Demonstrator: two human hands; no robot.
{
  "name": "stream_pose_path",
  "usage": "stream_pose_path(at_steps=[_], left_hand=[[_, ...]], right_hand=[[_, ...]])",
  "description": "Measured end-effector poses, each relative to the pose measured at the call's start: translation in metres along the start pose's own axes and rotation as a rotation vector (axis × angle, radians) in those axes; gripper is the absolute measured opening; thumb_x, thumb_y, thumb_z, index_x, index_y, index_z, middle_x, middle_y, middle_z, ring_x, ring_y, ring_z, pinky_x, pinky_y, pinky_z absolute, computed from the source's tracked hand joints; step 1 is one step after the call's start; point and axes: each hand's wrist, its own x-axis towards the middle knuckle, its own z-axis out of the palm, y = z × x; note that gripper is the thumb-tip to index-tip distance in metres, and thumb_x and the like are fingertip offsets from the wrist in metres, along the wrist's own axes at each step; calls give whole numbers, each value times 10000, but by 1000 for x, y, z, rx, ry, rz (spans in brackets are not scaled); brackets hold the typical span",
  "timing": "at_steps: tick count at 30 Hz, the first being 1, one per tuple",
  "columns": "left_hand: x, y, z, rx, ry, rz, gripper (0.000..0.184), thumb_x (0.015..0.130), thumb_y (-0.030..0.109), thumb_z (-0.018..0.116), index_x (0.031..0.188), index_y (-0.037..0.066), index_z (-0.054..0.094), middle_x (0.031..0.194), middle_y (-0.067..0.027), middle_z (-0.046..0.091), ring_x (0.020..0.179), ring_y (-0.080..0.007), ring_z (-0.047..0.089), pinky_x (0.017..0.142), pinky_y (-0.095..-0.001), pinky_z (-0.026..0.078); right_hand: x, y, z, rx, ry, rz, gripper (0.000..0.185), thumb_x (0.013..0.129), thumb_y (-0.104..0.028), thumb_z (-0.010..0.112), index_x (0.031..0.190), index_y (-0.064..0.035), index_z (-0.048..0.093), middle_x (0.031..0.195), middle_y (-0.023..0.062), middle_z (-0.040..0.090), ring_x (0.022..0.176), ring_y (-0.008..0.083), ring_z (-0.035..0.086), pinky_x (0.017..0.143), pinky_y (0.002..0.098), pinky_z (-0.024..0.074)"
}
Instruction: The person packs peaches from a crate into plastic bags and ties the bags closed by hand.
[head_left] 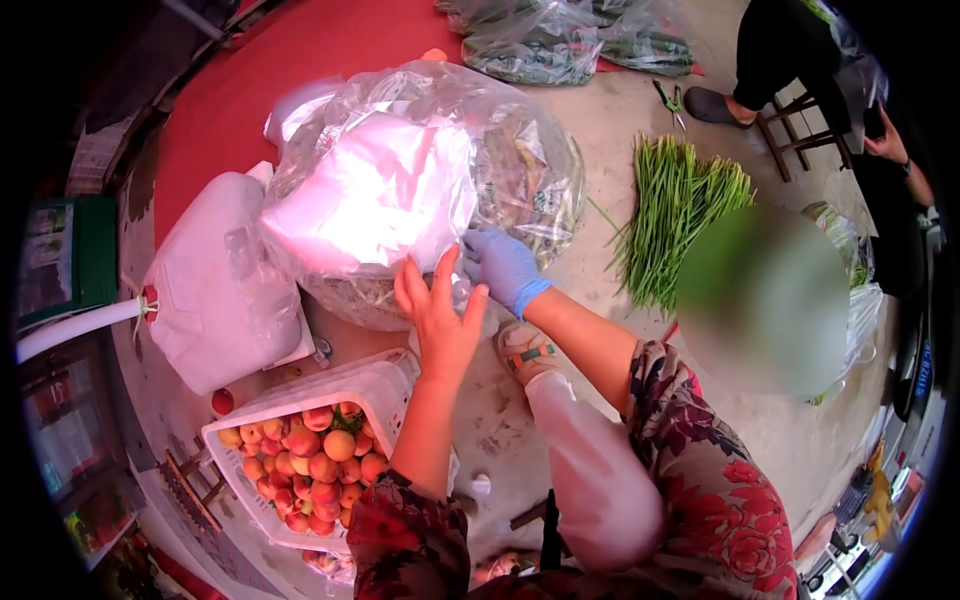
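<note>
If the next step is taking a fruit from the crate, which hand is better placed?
Left, probably: the left hand is nearer the crate; the gloved right hand is farther, by the bag.

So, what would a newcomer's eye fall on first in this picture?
Probably the big plastic bag, glaring white above the middle, with the bare left hand and blue-gloved right hand at its near edge. Then comes the reddish fruit in the white crate, lower left, and the green stalks on the floor, further right.
</note>
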Motion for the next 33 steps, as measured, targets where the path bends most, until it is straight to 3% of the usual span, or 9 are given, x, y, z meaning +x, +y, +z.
stream_pose_path(at_steps=[8,11,16,20,23,26,28,31,33], left_hand=[[41,-37,16,367,-53,69,551,698,275,701,1213,187,525,1382,-178,242,1255,-373,208,1003,-502,208],[53,-52,28,431,-30,50,564,702,284,700,1225,189,509,1366,-157,258,1238,-363,228,986,-512,204],[53,-61,32,432,68,80,349,695,223,704,1008,86,634,1299,-108,399,1198,-321,317,968,-470,259],[59,-85,20,243,245,113,256,730,166,686,907,-2,607,1095,-112,568,1027,-258,503,872,-318,388],[65,-50,-13,-201,143,-377,232,730,129,686,897,-6,598,1065,-98,570,954,-226,527,848,-326,402],[59,-35,-19,-761,-52,-357,369,787,123,629,1105,-5,493,1089,-86,543,954,-188,521,838,-306,407],[49,-10,-22,-1133,-192,-300,488,859,193,560,1255,-11,361,1173,-105,498,1024,-188,499,880,-322,391],[50,-11,-25,-1693,-314,-668,506,900,261,509,1293,-7,333,1224,-110,463,1064,-180,480,906,-336,378],[49,-18,-14,-1445,-293,-780,413,899,218,526,1229,-2,412,1136,-89,525,990,-165,513,865,-308,408]], right_hand=[[-8,-4,-58,212,-21,181,277,752,-278,642,703,-18,561,671,167,543,629,342,529,578,405,415],[-8,-5,-59,193,-11,41,243,762,-242,627,719,-14,557,690,168,548,661,342,536,598,399,424],[-12,3,-54,277,233,-31,74,765,-66,606,802,-15,568,719,123,553,639,263,538,607,334,437],[-8,20,-62,447,330,112,103,726,-80,622,777,-18,558,722,143,538,648,281,527,613,352,434],[-10,11,-63,447,338,72,114,793,-105,601,826,0,569,715,90,545,639,154,512,609,276,432],[-6,-16,-47,582,194,-73,204,803,-197,596,858,0,588,674,98,529,621,150,514,599,287,434],[-7,-17,-40,524,3,68,251,794,-245,600,875,-8,600,665,117,535,597,162,508,592,298,435],[-9,-16,-40,413,-46,141,236,773,-235,610,872,-21,614,669,155,559,565,153,485,583,303,437],[-11,-14,-42,410,14,100,214,775,-212,601,873,-23,612,690,162,570,581,138,492,587,299,437]])
